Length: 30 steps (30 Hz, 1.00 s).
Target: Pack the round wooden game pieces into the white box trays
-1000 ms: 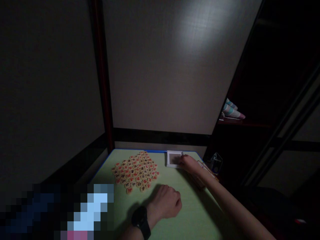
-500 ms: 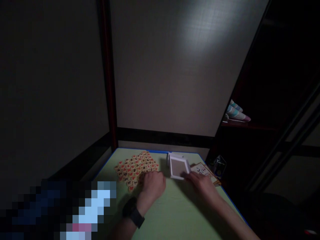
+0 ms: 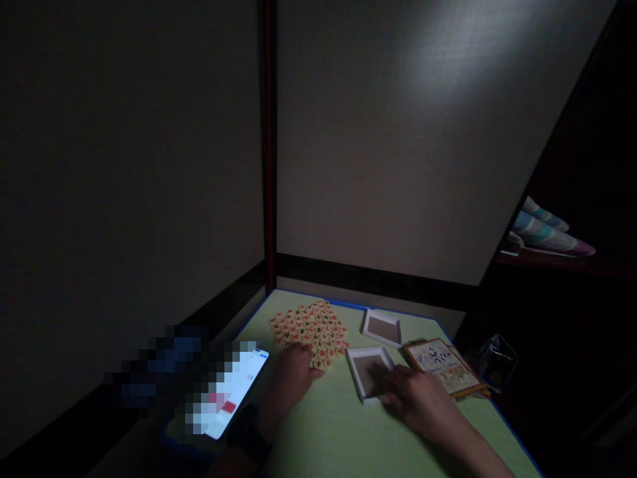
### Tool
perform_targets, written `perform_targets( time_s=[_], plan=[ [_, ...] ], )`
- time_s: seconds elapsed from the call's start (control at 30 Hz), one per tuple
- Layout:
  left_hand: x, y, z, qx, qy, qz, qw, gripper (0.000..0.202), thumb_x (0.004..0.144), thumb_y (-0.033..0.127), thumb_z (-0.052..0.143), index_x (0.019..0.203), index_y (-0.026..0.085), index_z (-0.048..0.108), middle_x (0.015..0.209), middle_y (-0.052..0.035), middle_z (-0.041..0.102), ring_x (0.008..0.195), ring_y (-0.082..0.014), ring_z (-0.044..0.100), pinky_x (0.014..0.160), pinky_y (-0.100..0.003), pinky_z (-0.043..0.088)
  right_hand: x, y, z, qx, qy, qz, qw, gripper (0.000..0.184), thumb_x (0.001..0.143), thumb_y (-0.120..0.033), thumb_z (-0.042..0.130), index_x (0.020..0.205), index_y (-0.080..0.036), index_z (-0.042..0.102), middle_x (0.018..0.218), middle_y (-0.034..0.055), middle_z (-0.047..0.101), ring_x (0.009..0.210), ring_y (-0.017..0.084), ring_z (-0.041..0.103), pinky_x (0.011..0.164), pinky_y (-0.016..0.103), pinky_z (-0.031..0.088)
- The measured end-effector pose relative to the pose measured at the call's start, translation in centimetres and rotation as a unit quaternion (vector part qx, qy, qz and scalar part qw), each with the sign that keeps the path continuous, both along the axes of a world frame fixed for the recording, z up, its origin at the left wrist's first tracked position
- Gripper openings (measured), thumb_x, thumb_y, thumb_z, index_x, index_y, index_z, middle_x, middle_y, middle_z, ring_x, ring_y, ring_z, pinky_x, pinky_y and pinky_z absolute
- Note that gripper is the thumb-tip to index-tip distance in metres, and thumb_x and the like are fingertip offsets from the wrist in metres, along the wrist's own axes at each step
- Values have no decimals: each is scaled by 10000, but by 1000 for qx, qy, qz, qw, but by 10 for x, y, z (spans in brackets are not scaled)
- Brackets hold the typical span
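Observation:
Several round pale tiles with red and black marks lie packed in a flat cluster on a green mat. My left hand rests at the cluster's near edge, fingers curled, touching the nearest tiles. My right hand lies on the mat with its fingertips on the near corner of a shallow white box tray. A second white tray sits farther back. A dark watch is on my left wrist.
A printed box lid or booklet lies at the mat's right edge. A lit phone lies at the left, partly blurred out. A small clear container stands right of the table. Walls and a dark post close the back.
My right hand has drawn one white tray from the far edge toward me. My left hand moved forward to the tiles. The view has swung left, bringing the phone and a second tray into sight.

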<state>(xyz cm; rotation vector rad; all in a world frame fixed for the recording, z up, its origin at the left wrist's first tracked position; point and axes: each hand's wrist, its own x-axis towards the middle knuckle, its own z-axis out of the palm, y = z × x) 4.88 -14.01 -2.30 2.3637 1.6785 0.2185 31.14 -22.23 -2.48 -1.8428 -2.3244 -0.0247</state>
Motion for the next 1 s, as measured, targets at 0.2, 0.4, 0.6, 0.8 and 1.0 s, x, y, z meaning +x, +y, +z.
perform_targets(
  time_s=[0.2, 0.4, 0.6, 0.8, 1.0],
  plan=[
    [5, -2, 5, 7, 36, 7, 999, 286, 917, 377, 579, 997, 137, 712, 1037, -143, 728, 1025, -269, 670, 840, -329, 466, -9, 0, -22, 41, 36, 50, 997, 329, 966, -401, 480, 847, -201, 713, 868, 75, 717, 807, 223, 684, 695, 300, 460],
    [7, -7, 18, -4, 45, 9, 999, 301, 936, 378, 549, 990, 136, 719, 1048, -128, 735, 1002, -255, 679, 810, -307, 463, -2, 1, -37, 86, 28, 54, 994, 332, 981, -367, 462, 864, -203, 726, 867, 74, 719, 771, 207, 689, 663, 284, 456],
    [9, -7, 17, -2, 41, 3, 999, 320, 952, 397, 529, 992, 139, 713, 1068, -118, 733, 1007, -251, 678, 799, -298, 454, -3, 3, -39, 100, 18, 47, 994, 327, 967, -345, 479, 800, -206, 723, 783, 61, 710, 712, 205, 688, 622, 281, 444],
    [0, -14, 23, 15, 25, 7, 1000, 291, 945, 390, 540, 976, 145, 695, 1073, -101, 723, 999, -246, 667, 797, -301, 451, -3, 3, -38, 83, 9, 44, 996, 321, 965, -329, 478, 800, -203, 724, 797, 60, 715, 727, 206, 694, 636, 280, 451],
    [8, -26, 7, 46, 1, -58, 997, 298, 950, 395, 506, 932, 165, 695, 992, -91, 728, 961, -236, 663, 807, -303, 454, -14, -1, -42, 66, 14, 58, 996, 316, 963, -337, 492, 797, -211, 729, 778, 56, 716, 715, 200, 692, 630, 270, 448]
  ],
)
